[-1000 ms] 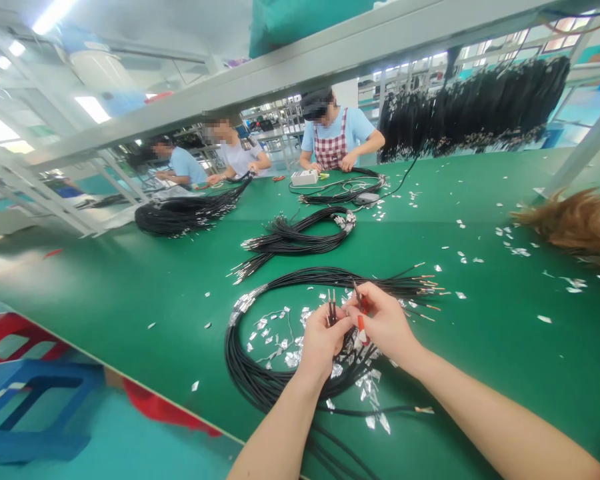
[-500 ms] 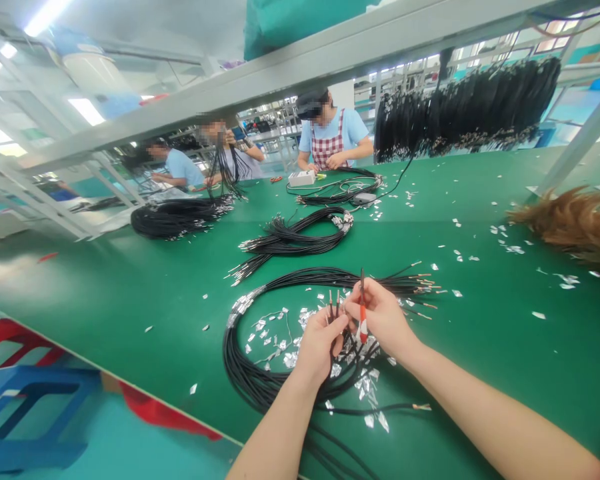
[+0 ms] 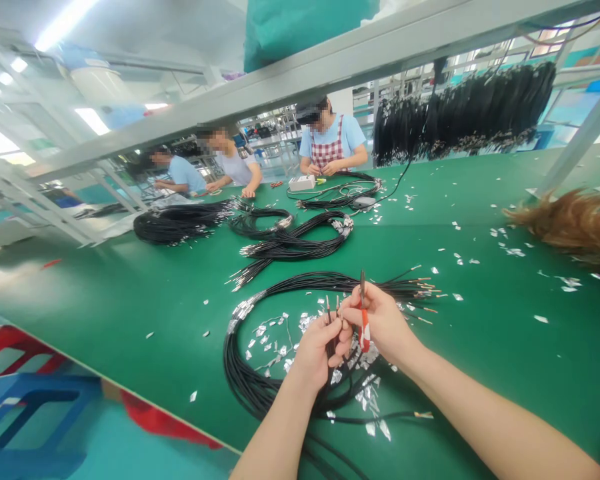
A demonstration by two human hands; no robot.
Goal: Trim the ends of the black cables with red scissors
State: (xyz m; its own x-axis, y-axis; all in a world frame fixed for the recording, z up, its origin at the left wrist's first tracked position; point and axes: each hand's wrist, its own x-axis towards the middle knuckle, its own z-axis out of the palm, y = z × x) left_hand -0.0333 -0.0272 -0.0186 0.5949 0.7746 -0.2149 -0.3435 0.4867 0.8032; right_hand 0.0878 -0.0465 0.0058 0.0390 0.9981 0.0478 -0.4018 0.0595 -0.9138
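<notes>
My left hand point(image 3: 323, 343) is closed around black cables point(image 3: 329, 313) whose stripped ends stick up above the fingers. Against it, my right hand point(image 3: 375, 317) pinches near the cable ends. A slim red-handled tool with a dark metal tip point(image 3: 364, 328) is held upright in that same hand; its exact kind is unclear. The two hands' fingertips meet, and what lies between them is hidden. Around and beneath them curves a large bundle of black cables point(image 3: 233, 353), bound with a silvery wrap point(image 3: 245, 305) and showing bare copper ends at the right. Foil scraps point(image 3: 367, 393) litter the space beneath my hands.
On the green table point(image 3: 145, 293) lie more cable coils point(image 3: 305, 247) and a dark cable pile point(image 3: 180, 223). Co-workers point(image 3: 333, 143) sit across. Brown hair point(image 3: 575, 227) shows at right. A shelf beam point(image 3: 305, 67) crosses overhead; a blue stool point(image 3: 35, 420) stands lower left.
Across the table, a co-worker has lowered a raised cable bundle, and a coil now lies beside the dark pile. My hands stay together, with small finger shifts; the view tilts slightly.
</notes>
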